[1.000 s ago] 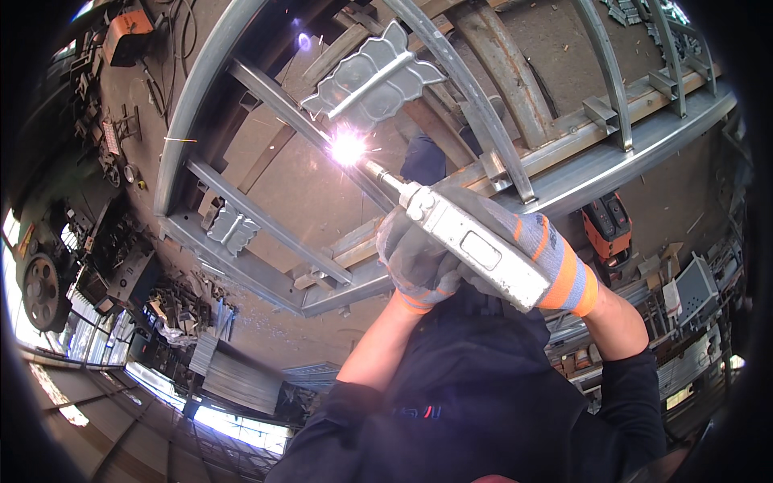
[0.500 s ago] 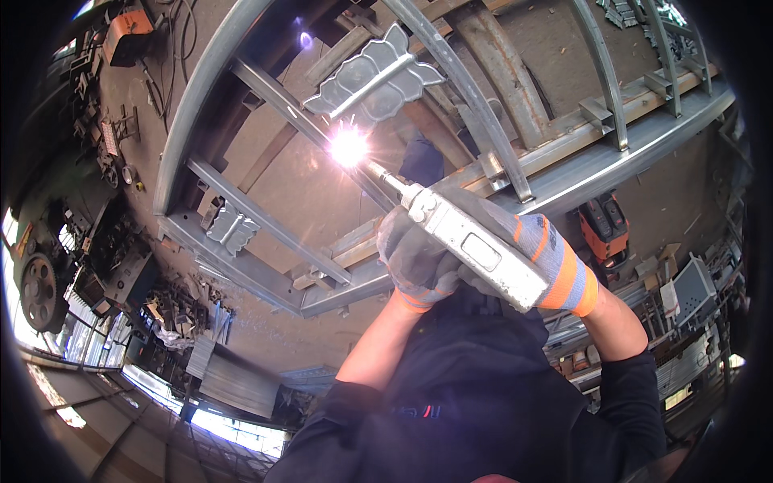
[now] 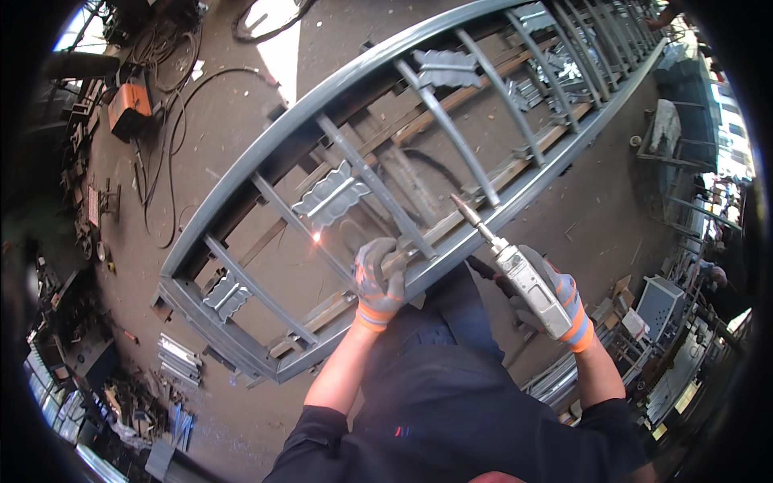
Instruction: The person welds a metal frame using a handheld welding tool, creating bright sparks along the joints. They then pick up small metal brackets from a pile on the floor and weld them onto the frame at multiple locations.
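Observation:
My right hand (image 3: 573,312), in a grey and orange glove, grips a silver handheld welding torch (image 3: 530,288). Its copper-coloured nozzle points up and left, over the near rail (image 3: 463,248) of a long steel frame. My left hand (image 3: 377,282), gloved alike, is raised by that rail with fingers curled and apart, holding nothing visible; whether it touches the frame I cannot tell. Beyond it a leaf-shaped metal ornament (image 3: 332,197) sits between two crossbars. A small spot (image 3: 316,237) glows orange where its lower end meets the left crossbar (image 3: 280,204).
More ornaments sit between crossbars, one at the left end (image 3: 228,298) and another farther right (image 3: 448,69). Back left stand an orange machine (image 3: 129,111) and looped cables (image 3: 183,121). Metal strips (image 3: 179,360) lie on the floor at left. A pale metal cabinet (image 3: 660,306) stands at right.
The bright welding flare has gone, leaving a small glow. The torch has moved right, away from the ornament, in my right hand. My left hand has come off the torch; the view takes in more frame.

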Demonstrator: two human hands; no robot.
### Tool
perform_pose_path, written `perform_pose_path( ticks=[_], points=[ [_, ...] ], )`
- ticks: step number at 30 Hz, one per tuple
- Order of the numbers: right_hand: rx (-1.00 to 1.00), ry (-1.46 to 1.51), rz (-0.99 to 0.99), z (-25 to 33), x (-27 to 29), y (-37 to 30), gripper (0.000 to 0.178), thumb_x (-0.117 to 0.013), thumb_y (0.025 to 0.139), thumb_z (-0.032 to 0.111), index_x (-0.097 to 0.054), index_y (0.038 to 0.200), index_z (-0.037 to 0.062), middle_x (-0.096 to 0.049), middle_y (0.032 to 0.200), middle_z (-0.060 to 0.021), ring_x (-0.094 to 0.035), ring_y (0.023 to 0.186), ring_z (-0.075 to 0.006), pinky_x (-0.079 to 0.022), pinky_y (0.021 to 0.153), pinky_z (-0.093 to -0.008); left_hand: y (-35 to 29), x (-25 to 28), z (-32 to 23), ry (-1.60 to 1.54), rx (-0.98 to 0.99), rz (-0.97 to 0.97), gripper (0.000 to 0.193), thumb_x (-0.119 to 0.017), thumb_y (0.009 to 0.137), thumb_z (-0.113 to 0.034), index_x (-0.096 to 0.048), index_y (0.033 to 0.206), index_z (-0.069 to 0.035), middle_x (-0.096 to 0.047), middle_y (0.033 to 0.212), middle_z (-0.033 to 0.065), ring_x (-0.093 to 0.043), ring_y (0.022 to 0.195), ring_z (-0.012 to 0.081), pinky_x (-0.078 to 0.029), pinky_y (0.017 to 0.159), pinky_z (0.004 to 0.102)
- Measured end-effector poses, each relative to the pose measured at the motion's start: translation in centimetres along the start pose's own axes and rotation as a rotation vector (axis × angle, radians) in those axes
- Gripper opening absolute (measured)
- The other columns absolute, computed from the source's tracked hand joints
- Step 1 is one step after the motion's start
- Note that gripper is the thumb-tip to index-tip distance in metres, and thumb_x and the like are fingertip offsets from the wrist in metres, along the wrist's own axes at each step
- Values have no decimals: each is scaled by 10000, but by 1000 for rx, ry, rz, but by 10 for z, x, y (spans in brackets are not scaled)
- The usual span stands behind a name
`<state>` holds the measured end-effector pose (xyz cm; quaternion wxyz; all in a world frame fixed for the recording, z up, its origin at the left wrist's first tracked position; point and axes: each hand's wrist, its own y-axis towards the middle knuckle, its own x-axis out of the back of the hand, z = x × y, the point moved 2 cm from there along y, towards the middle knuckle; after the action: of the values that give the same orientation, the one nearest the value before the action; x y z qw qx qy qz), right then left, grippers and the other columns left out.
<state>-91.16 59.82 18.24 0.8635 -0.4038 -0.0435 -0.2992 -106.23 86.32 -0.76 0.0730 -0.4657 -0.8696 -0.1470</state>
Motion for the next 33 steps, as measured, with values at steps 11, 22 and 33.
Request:
perform_pose_path(
  ticks=[11,22,33],
  points=[
    [422,-129,-313,-88,185,-19,602,-735,879,51,-613,1465,-16,-769,1212,-92,-682,878,-86,-569,765,-242,242,-242,29,-1000,1052,-304,784,-762,970,-608,-602,1319,75,-716,1150,291,-759,934,373,-652,777,511],
    [460,195,-191,-136,315,3,528,-720,883,81,-648,1393,-37,-682,940,4,-555,713,-43,-495,642,-221,265,-270,35,-854,938,-585,442,-832,944,-523,-628,854,-141,-589,638,31,-545,480,218,-426,446,381],
    [225,300,-113,-103,316,33,506,-754,866,45,-677,1348,-88,-641,842,-9,-621,718,-79,-556,667,-240,155,-361,29,-1167,852,-895,278,-813,1000,-363,-756,1056,-97,-801,962,136,-790,742,268,-639,576,356]
  ],
)
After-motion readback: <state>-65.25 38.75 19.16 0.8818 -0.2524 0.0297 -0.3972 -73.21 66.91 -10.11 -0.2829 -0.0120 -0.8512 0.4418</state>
